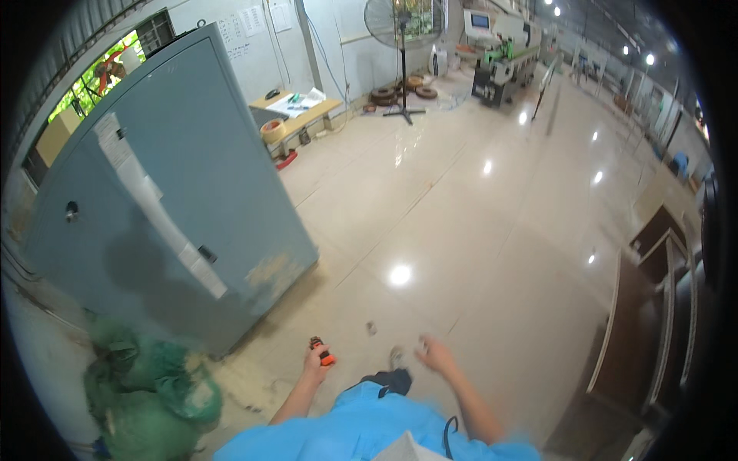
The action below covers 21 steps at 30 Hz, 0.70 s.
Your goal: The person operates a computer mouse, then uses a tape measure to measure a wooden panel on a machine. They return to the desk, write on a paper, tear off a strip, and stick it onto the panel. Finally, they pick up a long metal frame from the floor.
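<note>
My left hand (315,363) is closed around a small orange-and-black tape measure (327,357), as far as its shape shows. Its body sticks out past my fingers, low in front of me. To the right, my right hand (435,353) hangs over the floor with its fingers partly spread and nothing in it. Between the two hands, one of my shoes (397,356) shows on the tiles. Nearest to my left hand stands a large grey-blue metal cabinet (231,192), which the hand does not touch.
Green sacks (146,392) lie at the cabinet's foot. Beyond it, a small table (315,114) bears papers and a tape roll (272,131). A standing fan (403,69) and a machine (503,58) are farther off. Dark brown panels (626,323) lean at the right. The tiled floor (461,223) is glossy.
</note>
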Motion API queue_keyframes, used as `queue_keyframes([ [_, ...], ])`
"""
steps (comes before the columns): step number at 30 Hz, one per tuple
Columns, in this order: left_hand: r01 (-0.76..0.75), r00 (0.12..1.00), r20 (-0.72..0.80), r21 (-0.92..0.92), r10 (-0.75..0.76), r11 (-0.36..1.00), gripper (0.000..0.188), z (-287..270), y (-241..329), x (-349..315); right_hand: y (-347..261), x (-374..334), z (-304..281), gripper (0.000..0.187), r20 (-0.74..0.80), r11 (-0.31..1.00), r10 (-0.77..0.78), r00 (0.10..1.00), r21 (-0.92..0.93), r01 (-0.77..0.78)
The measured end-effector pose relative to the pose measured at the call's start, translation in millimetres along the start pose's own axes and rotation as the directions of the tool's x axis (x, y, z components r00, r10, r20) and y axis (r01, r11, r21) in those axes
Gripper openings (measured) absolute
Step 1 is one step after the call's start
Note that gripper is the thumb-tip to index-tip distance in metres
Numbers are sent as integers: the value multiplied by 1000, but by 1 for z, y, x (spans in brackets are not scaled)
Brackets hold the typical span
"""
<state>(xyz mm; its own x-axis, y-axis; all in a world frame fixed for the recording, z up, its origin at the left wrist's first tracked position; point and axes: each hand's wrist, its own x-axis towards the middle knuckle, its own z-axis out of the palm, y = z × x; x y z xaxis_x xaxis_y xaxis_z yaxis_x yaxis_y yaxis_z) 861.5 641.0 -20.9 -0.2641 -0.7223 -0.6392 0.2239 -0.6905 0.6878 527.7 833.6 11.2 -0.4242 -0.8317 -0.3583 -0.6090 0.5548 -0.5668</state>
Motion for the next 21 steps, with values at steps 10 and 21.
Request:
queue_keyframes([
  [10,-667,573,227,687,788,287,75,322,287,183,236,71,-20,30,210,-52,822,529,953,-297],
  [21,-289,-4,84,954,996,-81,75,431,523,404,246,458,-221,16,187,273,689,700,828,-489],
])
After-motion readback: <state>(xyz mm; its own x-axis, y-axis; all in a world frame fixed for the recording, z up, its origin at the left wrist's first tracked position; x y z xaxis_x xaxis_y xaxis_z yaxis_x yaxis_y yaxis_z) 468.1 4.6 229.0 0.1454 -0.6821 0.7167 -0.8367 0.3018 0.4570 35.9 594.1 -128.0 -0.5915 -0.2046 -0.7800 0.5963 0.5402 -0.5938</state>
